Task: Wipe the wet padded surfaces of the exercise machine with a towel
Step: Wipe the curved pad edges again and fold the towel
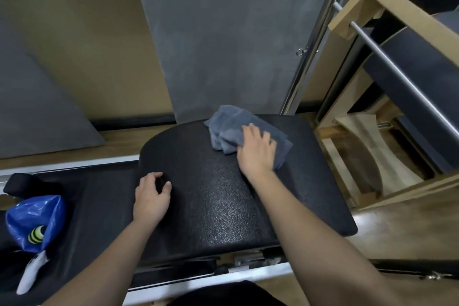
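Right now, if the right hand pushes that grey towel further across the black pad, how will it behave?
Probably floppy: the towel lies in soft crumpled folds under the right hand. It will likely bunch rather than slide flat, since the pad is pebbled and curved. Looks light; loose edges may trail.
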{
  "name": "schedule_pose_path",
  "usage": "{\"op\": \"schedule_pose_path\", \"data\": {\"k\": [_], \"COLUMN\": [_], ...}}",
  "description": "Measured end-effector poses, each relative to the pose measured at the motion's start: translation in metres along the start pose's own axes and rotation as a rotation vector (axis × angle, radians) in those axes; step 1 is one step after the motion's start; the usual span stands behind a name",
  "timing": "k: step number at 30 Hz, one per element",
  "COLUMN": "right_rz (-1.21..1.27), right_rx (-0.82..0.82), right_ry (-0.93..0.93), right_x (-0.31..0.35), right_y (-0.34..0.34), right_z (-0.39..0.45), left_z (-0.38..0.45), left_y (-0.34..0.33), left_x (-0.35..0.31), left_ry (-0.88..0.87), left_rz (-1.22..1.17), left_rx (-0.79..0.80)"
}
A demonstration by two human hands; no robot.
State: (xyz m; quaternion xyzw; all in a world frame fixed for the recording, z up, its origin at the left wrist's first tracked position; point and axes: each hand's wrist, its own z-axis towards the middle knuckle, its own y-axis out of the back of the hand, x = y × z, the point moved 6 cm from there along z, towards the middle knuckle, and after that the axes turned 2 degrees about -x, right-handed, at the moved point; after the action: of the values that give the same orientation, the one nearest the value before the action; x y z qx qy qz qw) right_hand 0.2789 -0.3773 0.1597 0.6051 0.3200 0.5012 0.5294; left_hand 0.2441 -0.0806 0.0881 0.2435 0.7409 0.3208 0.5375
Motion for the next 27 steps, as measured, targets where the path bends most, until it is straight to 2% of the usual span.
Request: {"op": "schedule_pose_path", "data": {"k": [10, 12, 14, 18, 24, 27], "right_rz": [-0.079, -0.092, -0.117, -0.090, -0.066, -0.003], "right_rx": [0.177, 0.120, 0.048, 0.023, -0.013, -0.029], "right_ry": [0.407, 0.441, 0.451, 0.393, 0.128, -0.063], "right_x": [0.139, 0.139, 0.127, 0.083, -0.024, -0.087], "right_y": [-0.045, -0.047, -0.046, -0.032, 0.003, 0.014], "right_z": [-0.094, -0.107, -0.112, -0.107, -0.079, -0.066], "left_z": [-0.001, -0.002, -0.001, 0.004, 0.001, 0.000], "left_y": [0.008, 0.014, 0.016, 0.011, 0.007, 0.004], "left_x": [0.004, 0.007, 0.010, 0.010, 0.011, 0.011], "left_ry": [-0.038, -0.056, -0.065, -0.094, -0.080, -0.069], "left_rz": [-0.025, -0.076, -0.078, -0.040, -0.030, -0.027], "left_rx": [0.093, 0.118, 0.145, 0.160, 0.101, 0.067]}}
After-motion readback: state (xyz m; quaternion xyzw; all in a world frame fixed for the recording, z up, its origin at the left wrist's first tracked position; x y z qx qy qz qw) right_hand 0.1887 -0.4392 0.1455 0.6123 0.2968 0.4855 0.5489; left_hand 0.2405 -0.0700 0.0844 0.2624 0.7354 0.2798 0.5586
